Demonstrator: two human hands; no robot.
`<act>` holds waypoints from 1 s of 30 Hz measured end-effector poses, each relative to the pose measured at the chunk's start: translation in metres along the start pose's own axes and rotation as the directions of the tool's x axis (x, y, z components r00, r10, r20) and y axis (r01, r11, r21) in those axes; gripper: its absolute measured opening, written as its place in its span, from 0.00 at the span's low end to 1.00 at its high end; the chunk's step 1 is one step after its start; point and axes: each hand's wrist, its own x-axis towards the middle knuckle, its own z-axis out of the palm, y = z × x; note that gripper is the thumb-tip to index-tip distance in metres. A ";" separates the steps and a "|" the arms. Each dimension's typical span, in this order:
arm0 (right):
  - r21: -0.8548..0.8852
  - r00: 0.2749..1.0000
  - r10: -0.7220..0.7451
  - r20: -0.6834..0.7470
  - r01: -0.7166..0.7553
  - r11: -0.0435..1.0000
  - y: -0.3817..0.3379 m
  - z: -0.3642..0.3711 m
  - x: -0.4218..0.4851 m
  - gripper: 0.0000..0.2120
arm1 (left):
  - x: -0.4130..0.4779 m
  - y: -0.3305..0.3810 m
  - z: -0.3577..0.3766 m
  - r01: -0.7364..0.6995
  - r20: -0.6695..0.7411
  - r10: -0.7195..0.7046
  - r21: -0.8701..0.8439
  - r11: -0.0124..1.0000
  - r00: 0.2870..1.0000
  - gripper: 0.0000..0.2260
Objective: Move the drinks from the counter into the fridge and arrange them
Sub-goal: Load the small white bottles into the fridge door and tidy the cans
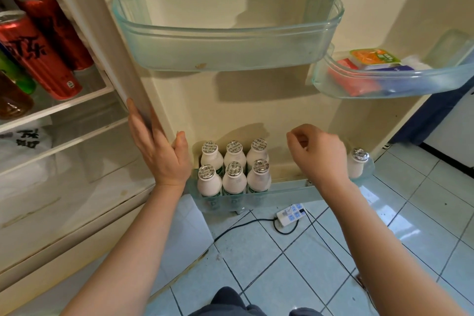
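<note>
Bottles (233,169) of a white drink stand in the bottom door shelf (282,187) of the open fridge: six packed in two rows of three at its left end, and one more bottle (357,164) alone at the far right, well apart from the group. The left hand (161,151) lies flat and open against the inner edge of the door, fingers straight, gripping nothing. The right hand (318,154) hovers above the bare middle of the shelf with its fingers (295,136) curled in toward the palm – nothing shows in them.

The likeliest slip, I judge, is a knock. The six stand touching, so a wrist brushing one foil cap could rock its neighbours. The lone bottle has nothing beside it to brace it, and a swing of the door might tip or slide it along the shelf. Sliding it across to the group means passing the hand low over the front rail, which could catch it.

Red cans (38,54) lie on a shelf inside the fridge at left, with a plastic bag (23,141) below them. Above, a large door shelf (228,41) holds no drinks, and a smaller one (392,84) at right carries flat packets (374,56). A power strip (291,214) and its cable lie on the tiled floor (410,238) just under the door – a poor place for a spill. The desk is out of view.
</note>
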 end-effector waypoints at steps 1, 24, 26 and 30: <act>-0.041 0.999 -0.020 -0.029 0.019 0.999 0.005 -0.004 -0.001 0.09 | 0.000 0.000 0.000 -0.002 0.002 0.002 0.000 1.000 1.000 0.23; -0.309 0.891 0.028 0.453 0.128 0.942 0.042 -0.027 0.000 0.17 | -0.001 0.005 -0.001 0.054 0.015 -0.053 -0.052 0.997 0.998 0.21; -0.243 0.865 -0.024 0.501 0.167 0.956 0.037 -0.025 0.001 0.17 | -0.001 0.006 -0.001 0.051 0.013 -0.050 -0.051 0.997 0.999 0.21; -0.082 0.800 -0.140 0.584 0.230 0.970 0.026 -0.019 0.000 0.17 | -0.001 0.006 -0.002 0.048 0.011 -0.047 -0.049 0.998 0.999 0.20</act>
